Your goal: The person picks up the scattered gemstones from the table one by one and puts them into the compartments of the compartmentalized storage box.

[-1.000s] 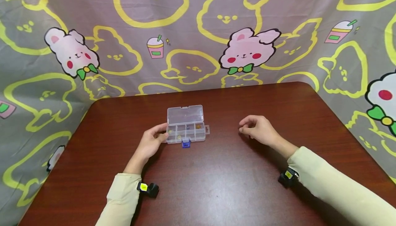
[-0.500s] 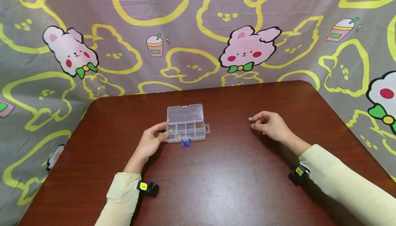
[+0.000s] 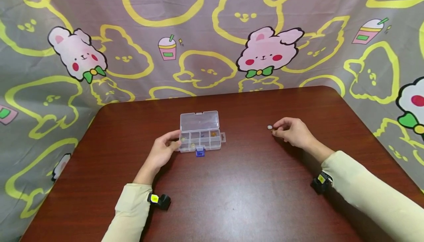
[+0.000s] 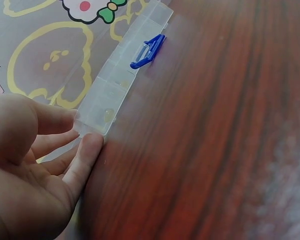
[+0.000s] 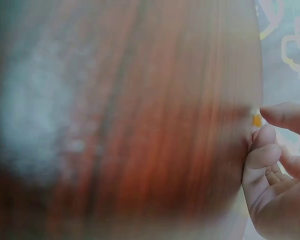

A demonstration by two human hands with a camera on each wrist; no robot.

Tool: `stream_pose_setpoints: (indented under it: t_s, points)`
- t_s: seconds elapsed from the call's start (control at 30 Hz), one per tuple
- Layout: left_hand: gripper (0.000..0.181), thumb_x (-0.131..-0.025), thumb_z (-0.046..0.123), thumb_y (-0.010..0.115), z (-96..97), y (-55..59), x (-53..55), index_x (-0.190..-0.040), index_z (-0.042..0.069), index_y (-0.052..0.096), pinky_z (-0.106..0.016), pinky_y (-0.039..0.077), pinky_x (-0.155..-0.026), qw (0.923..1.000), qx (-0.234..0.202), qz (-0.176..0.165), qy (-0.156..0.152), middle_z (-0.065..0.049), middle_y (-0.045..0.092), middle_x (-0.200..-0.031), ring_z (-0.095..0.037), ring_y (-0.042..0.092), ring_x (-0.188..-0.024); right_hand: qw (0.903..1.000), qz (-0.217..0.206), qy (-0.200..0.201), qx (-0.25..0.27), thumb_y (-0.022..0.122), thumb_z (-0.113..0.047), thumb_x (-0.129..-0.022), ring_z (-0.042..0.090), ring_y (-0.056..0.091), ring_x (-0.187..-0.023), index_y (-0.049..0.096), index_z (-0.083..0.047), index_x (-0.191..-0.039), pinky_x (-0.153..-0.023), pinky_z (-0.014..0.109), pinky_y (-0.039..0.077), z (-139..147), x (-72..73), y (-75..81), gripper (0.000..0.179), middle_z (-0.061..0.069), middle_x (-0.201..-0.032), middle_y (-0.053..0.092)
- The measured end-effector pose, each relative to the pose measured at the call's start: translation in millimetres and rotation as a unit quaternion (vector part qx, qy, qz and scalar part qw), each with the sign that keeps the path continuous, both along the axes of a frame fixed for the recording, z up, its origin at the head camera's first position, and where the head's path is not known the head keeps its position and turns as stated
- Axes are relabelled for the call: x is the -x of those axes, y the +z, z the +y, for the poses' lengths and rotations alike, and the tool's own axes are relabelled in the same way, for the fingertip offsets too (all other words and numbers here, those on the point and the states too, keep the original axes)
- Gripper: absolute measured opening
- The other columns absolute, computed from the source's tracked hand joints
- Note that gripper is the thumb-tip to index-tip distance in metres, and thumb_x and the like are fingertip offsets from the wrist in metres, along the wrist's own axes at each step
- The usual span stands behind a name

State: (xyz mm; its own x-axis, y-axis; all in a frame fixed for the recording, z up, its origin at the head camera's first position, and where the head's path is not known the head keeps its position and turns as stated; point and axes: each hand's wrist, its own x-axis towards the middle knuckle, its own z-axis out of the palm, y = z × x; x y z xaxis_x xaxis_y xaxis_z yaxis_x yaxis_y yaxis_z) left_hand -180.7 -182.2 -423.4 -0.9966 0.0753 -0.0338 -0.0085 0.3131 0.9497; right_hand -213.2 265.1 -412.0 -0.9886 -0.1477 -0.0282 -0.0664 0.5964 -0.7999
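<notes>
A clear plastic compartment box [image 3: 200, 140] stands on the table with its lid [image 3: 199, 121] up and its blue latch [image 3: 200, 152] hanging at the front. My left hand [image 3: 162, 152] grips the box's left end, thumb in front and fingers behind. Small yellowish, bluish and orange pieces lie in several compartments. To the right, my right hand [image 3: 294, 133] is at the tabletop. A small orange piece [image 5: 257, 120] sits between its thumb and index fingertips; whether they press on it cannot be told. Just beyond those fingertips lies a small whitish piece [image 3: 269, 127].
The dark reddish-brown wooden table [image 3: 215, 198] reaches back to a cartoon-printed curtain [image 3: 198, 32]. A clear hanging tab [image 3: 223, 137] sticks out from the box's right side. Each wrist wears a black camera, the left one [image 3: 163, 201] close above the table.
My right hand has moved right and slightly away, and its fingertips are now beside the whitish piece with the orange piece showing between them. My left hand and the box have stayed put.
</notes>
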Motion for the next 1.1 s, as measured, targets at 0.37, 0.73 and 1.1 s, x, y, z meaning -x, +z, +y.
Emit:
stream_pose_setpoints:
  t_s: [0.37,0.73,1.1]
  points:
    - [0.040,-0.100,-0.002,0.056,-0.5,0.4,0.7,-0.140,-0.005,0.054,-0.022,0.054,-0.078,1.0000,-0.006,0.001,-0.003,-0.025,0.059,-0.132,-0.031,0.062,-0.104,0.9994,-0.024,0.008,-0.022,0.073,-0.013,-0.090,0.015,0.049,-0.049,0.067,0.001,-0.106,-0.039,0.027,0.039,-2.4,4.8,4.1,0.022,0.005,-0.076,0.059]
    - [0.040,-0.100,-0.002,0.055,-0.6,-0.3,0.1,-0.140,-0.005,0.054,-0.021,0.053,-0.079,1.0000,-0.007,0.000,-0.004,-0.024,0.058,-0.134,-0.031,0.061,-0.106,0.9993,-0.020,0.004,-0.030,0.072,-0.010,-0.089,0.014,0.049,-0.049,0.068,0.001,-0.102,-0.039,0.026,0.039,-4.9,4.6,4.3,0.017,0.003,-0.073,0.058]
    - [0.040,-0.100,-0.001,0.056,-0.5,-1.2,0.0,-0.140,-0.004,0.054,-0.023,0.053,-0.080,1.0000,-0.006,0.001,-0.003,-0.023,0.057,-0.136,-0.032,0.061,-0.106,0.9992,-0.014,0.005,-0.036,0.072,-0.009,-0.090,0.013,0.047,-0.046,0.069,0.000,-0.100,-0.039,0.026,0.038,-4.9,3.9,3.4,0.014,0.002,-0.070,0.056]
